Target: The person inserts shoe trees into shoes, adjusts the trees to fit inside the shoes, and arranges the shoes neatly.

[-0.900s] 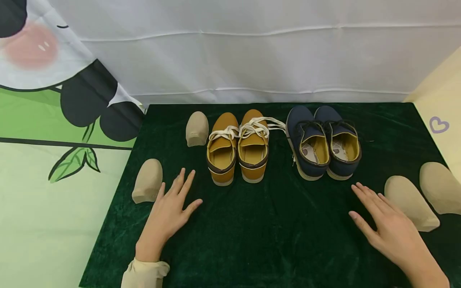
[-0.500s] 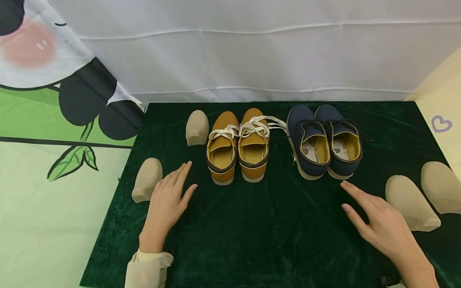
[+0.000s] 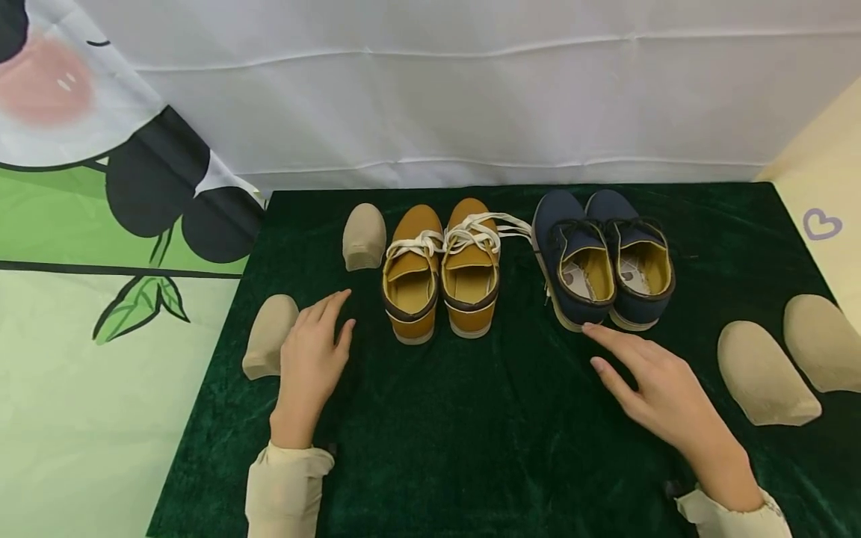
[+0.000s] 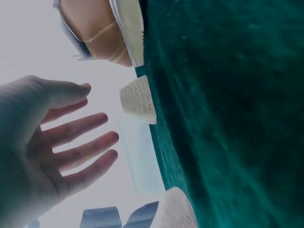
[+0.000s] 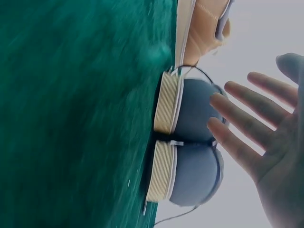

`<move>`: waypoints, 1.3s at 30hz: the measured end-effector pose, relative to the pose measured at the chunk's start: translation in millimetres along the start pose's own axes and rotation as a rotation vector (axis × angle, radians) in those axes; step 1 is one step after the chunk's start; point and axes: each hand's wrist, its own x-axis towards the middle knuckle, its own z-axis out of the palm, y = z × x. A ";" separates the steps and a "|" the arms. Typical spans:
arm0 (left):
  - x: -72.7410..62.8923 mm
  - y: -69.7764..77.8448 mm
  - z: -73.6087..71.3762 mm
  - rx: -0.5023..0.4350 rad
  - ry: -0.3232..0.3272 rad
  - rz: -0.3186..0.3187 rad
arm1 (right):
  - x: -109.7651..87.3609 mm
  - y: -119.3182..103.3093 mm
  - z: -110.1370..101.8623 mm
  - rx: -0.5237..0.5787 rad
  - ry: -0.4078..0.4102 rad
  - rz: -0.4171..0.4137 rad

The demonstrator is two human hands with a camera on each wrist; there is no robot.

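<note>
My left hand (image 3: 311, 347) hovers over the cloth with loosely extended fingers, close beside a beige shoe insert (image 3: 269, 336); it holds nothing. To its right stands a pair of tan shoes (image 3: 412, 299) with white laces, heels toward me. My right hand (image 3: 652, 388) is held just in front of the navy shoes (image 3: 585, 261), empty, its fingers relaxed; in the right wrist view its fingers are spread near the navy heels (image 5: 194, 175). Whether it touches them cannot be told. A second beige insert (image 3: 364, 237) lies left of the tan shoes.
Two more beige inserts, one nearer (image 3: 767, 373) and one at the right edge (image 3: 824, 344), lie right of my right hand. Dark green cloth (image 3: 471, 441) covers the surface. A white curtain (image 3: 471, 112) hangs behind, with a printed panel (image 3: 121, 388) at the left.
My right hand has moved left, away from the right-hand inserts to the front of the navy shoes. My left hand has shifted slightly forward and its fingers have drawn closer together.
</note>
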 end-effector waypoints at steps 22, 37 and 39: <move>48.2 11.0 7.6 -0.057 0.013 -0.038 | 51.5 -18.5 18.5 0.064 -0.018 -0.117; 65.6 12.4 4.0 -0.065 0.019 -0.003 | 78.5 -31.5 21.8 0.069 -0.025 -0.159; 68.3 12.4 4.8 -0.063 0.012 -0.003 | 83.0 -33.0 23.3 0.068 -0.026 -0.160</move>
